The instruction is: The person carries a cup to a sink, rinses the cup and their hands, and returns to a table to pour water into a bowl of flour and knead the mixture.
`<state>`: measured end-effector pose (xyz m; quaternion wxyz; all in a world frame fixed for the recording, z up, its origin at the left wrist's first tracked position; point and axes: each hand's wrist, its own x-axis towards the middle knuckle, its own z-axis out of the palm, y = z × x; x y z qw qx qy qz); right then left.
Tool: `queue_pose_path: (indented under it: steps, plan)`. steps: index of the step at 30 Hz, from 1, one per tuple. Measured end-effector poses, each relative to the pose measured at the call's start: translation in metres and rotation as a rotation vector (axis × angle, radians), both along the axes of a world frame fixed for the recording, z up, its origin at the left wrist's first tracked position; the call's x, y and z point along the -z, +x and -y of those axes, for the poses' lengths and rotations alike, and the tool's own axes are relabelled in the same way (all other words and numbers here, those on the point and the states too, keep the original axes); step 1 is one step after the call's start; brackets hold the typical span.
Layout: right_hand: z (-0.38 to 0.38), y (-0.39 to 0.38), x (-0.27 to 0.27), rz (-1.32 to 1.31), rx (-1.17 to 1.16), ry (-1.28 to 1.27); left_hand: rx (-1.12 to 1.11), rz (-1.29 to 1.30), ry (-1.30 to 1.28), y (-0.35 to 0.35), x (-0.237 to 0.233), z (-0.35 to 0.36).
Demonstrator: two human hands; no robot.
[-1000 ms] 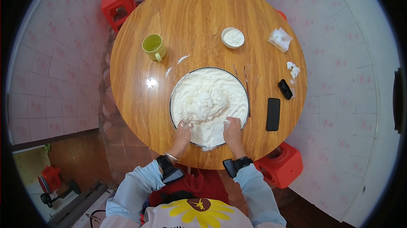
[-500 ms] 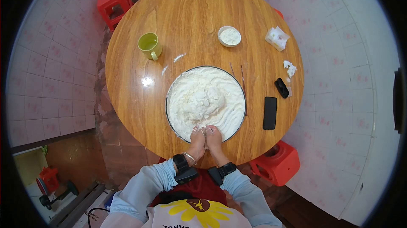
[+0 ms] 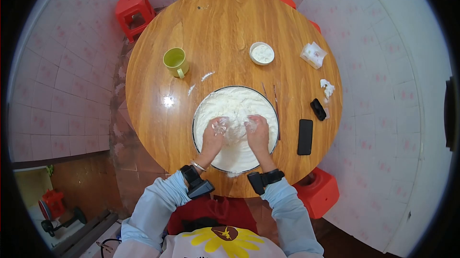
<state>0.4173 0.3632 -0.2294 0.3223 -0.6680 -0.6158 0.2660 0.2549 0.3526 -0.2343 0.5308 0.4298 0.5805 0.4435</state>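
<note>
You had both hands over the white powder (image 3: 237,155) in the round, dark-rimmed tray (image 3: 193,131), near your edge of the wooden counter (image 3: 151,97). Your left hand (image 3: 215,134) was on the left side of the powder and your right hand (image 3: 258,131) on the right, with a gap between them. The fingers of both were bent inward and coated with pale residue; whether either hand was closed around any powder, I cannot tell.

Beyond the tray, to your left, stood the green mug (image 3: 174,60); the white bowl (image 3: 261,53), also with white powder in it, sat farther right. Thin dark sticks (image 3: 276,96) lay just beside the tray's right side. Well to the right were the black phone (image 3: 304,137), a small black object (image 3: 317,109), crumpled white material (image 3: 327,87) and an upright-looking packet (image 3: 314,55).
</note>
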Motion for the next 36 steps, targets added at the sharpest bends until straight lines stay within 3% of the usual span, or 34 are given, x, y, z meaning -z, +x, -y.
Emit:
queue_pose_path:
  steps: [1, 4, 5, 7, 9, 16, 17, 19, 21, 22, 24, 28, 29, 30, 32, 36]
  plan:
    - [-0.002, 0.005, 0.006, 0.003, 0.056, -0.036, -0.019, -0.218, 0.14, -0.005, 0.003, -0.002]
    - [-0.013, 0.02, 0.027, -0.019, 0.115, -0.164, 0.015, -0.433, 0.018, -0.012, 0.043, -0.007]
    - [-0.02, 0.023, 0.035, -0.106, 0.145, -0.285, 0.012, -0.433, 0.022, -0.014, 0.037, -0.012]
    - [-0.031, 0.03, 0.046, -0.196, 0.179, -0.404, 0.109, 0.127, -0.458, -0.016, 0.024, -0.022]
    - [-0.04, 0.037, 0.051, -0.315, 0.194, -0.581, 0.102, 0.116, -0.484, -0.011, 0.018, -0.024]
    - [-0.041, 0.043, 0.034, -0.55, 0.125, -0.664, 0.196, -0.093, -0.435, -0.008, 0.044, -0.027]
    - [-0.041, 0.042, 0.024, -0.507, 0.06, -0.663, 0.199, -0.094, -0.438, -0.007, 0.054, -0.025]
    - [-0.041, 0.043, 0.025, -0.466, -0.003, -0.661, 0.169, -0.36, -0.263, -0.006, 0.074, -0.019]
    - [-0.039, 0.046, 0.039, -0.128, -0.132, -0.422, 0.164, -0.402, -0.205, -0.006, 0.084, -0.015]
    - [-0.039, 0.044, 0.032, -0.128, -0.131, -0.423, 0.153, -0.444, -0.144, -0.005, 0.084, -0.015]
    - [-0.037, 0.036, 0.02, -0.461, -0.048, -0.585, 0.169, -0.461, -0.163, -0.005, 0.084, -0.016]
    - [-0.033, 0.033, 0.02, -0.302, -0.175, -0.522, 0.214, -0.506, -0.283, -0.004, 0.06, -0.02]
    - [-0.027, 0.027, 0.021, -0.231, -0.2, -0.354, 0.214, -0.506, -0.287, -0.005, 0.062, -0.02]
    - [-0.022, 0.023, 0.022, -0.16, -0.222, -0.187, 0.229, -0.47, -0.275, -0.006, 0.066, -0.018]
    - [-0.018, 0.013, 0.003, -0.041, -0.242, -0.189, 0.244, -0.434, -0.266, -0.009, 0.071, -0.017]
    - [-0.012, 0.004, 0.008, 0.194, -0.215, -0.167, 0.254, -0.096, -0.346, -0.017, 0.075, -0.015]
